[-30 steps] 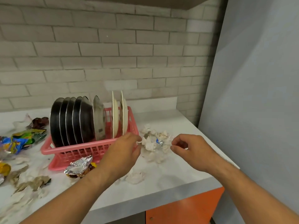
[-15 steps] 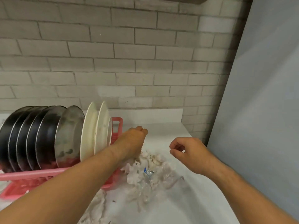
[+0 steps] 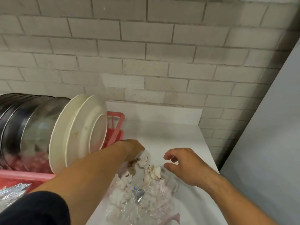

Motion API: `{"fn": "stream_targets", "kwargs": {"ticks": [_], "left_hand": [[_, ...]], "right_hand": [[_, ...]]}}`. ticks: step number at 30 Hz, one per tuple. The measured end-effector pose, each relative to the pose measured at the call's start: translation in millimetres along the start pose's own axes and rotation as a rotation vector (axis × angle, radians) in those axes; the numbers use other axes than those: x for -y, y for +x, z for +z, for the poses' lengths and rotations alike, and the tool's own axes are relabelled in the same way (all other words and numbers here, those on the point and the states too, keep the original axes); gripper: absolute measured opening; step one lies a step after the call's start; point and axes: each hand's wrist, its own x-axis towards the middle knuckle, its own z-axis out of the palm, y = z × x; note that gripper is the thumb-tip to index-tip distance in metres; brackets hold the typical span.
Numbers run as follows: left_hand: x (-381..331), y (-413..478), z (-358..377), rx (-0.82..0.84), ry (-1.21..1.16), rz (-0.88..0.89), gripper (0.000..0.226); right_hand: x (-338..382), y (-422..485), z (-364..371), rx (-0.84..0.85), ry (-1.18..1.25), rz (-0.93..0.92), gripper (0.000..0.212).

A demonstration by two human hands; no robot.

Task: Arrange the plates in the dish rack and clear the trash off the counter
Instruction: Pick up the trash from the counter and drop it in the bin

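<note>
Surface: carries everything. Rack, left: plates on edge in slots, prob. to drain. Trash heap: beside rack, uncleared. L hand: dug into heap top; fingers hidden, grip can't tell. R hand: fingers half-curled, spread, empty, flanking heap, prob. to gather.

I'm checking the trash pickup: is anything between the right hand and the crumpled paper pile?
Nothing visible. The right hand hovers close beside the right edge of the crumpled paper pile, with only bare counter around it. The left hand reaches into the pile's far side, next to the dish rack.
</note>
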Motion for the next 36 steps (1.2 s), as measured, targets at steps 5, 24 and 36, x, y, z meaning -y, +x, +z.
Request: {"fn": "stream_targets", "kwargs": {"ticks": [5, 24, 36], "left_hand": [[-6, -3, 4, -0.057, -0.122, -0.068, 0.021], [-3, -49, -14, -0.336, -0.862, -0.293, 0.029], [-33, -45, 19, -0.093, -0.607, -0.449, 0.023]], "right_hand": [[5, 28, 15, 0.11, -0.036, -0.009, 0.034], [19, 82, 28, 0.006, 0.042, -0.02, 0.03], [3, 47, 6, -0.163, 0.353, 0.039, 0.032]]}}
